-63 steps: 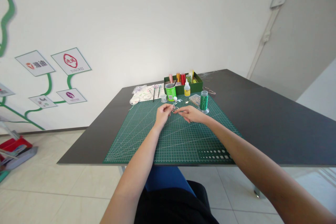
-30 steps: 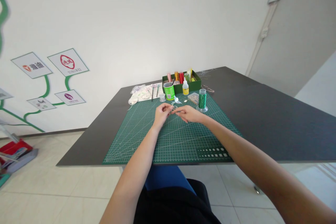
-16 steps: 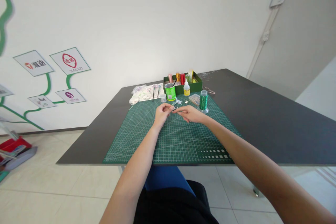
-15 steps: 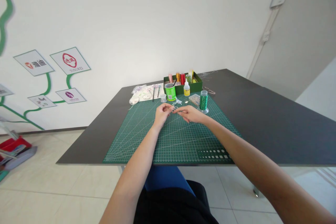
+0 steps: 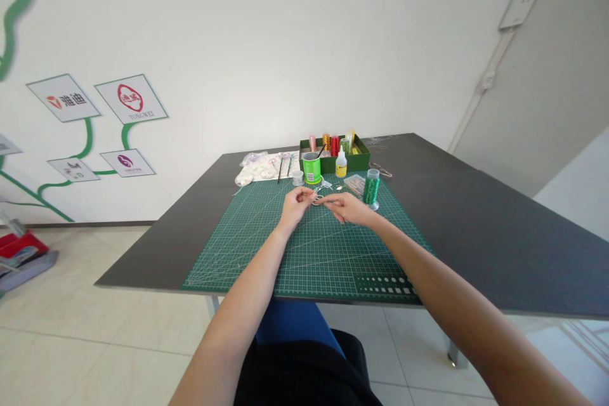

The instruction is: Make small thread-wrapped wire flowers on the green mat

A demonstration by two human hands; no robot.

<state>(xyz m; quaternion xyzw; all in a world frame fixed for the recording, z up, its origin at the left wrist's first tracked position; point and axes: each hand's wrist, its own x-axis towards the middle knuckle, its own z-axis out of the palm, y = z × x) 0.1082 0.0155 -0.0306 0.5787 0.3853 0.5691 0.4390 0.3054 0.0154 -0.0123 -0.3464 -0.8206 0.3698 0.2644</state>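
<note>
Near twelve o'clock over the cutting mat [image 5: 266,247], a looped piece [image 5: 318,202] (likely light, stiff, best held by its rim) is pinched by the left hand [image 5: 297,204], but whether by the right hand [image 5: 346,207] cannot be told.

A dark table [image 5: 476,222] stands by a white wall [image 5: 285,44] on pale tiled floor [image 5: 118,320].

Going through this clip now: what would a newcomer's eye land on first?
Probably the left hand and right hand, close together over the green cutting mat, with a small looped item, too small to identify, at their fingertips. Next, perhaps, the bright green tin beyond them, and the red spool in the dark green box behind.
</note>
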